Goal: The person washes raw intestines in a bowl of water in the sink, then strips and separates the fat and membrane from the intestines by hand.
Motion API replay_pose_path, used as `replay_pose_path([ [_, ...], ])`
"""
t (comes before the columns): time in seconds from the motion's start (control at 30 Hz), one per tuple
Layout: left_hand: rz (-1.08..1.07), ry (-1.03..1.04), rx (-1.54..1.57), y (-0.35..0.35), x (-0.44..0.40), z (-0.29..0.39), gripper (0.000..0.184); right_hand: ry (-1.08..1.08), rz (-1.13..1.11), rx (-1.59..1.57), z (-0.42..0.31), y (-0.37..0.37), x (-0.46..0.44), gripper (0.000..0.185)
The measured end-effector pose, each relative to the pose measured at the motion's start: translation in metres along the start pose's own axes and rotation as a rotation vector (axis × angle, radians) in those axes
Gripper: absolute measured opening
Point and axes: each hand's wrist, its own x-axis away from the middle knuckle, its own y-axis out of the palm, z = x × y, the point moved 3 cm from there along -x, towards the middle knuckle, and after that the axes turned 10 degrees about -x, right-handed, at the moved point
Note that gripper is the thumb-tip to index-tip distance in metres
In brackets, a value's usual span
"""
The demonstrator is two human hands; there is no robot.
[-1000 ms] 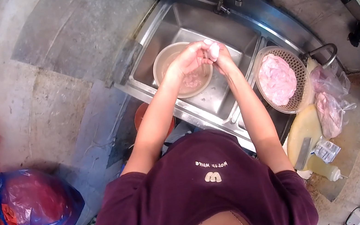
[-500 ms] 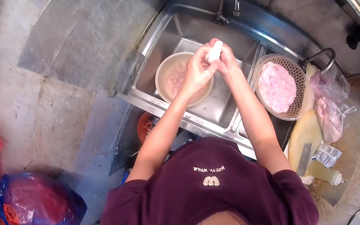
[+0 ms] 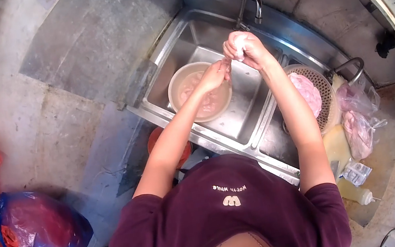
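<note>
A: Whereabouts of pale meat piece [image 3: 240, 45]?
B: Upper middle of frame, gripped in clenched fingers of right hand [image 3: 252, 52]. Nearer right than left.
A: Left hand [image 3: 215, 76]?
B: Just below and left of it, fingers curled; can't tell if pinching piece's lower end.
A: Long axis?
B: Partly hidden; looks roughly upright in frame, slight lean.
A: Edges, room?
B: Bowl [image 3: 173, 99] rim under left hand. Faucet [image 3: 257, 7] just above right. Sink floor [image 3: 244, 101] right of bowl, then divider [image 3: 267, 110], then strainer [image 3: 327, 94] at middle right.
</note>
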Motion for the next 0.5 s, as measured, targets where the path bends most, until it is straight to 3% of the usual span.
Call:
replay_pose_path([
  [0.07,0.014,-0.068,-0.176,-0.003,-0.010,-0.022,0.035,0.070,0.125,0.189,0.000,-0.009,0.004,0.005],
  [0.2,0.040,-0.105,0.106,-0.016,-0.005,-0.046,0.035,0.086,0.235,0.548,0.017,-0.028,0.014,0.016],
  [0.33,0.191,-0.098,-0.078,-0.034,-0.012,-0.087,0.032,0.131,0.361,0.722,0.022,-0.027,0.020,0.019],
  [0.5,0.258,-0.220,-0.069,-0.054,0.008,-0.101,0.038,0.105,0.454,0.828,0.021,-0.033,0.017,0.019],
])
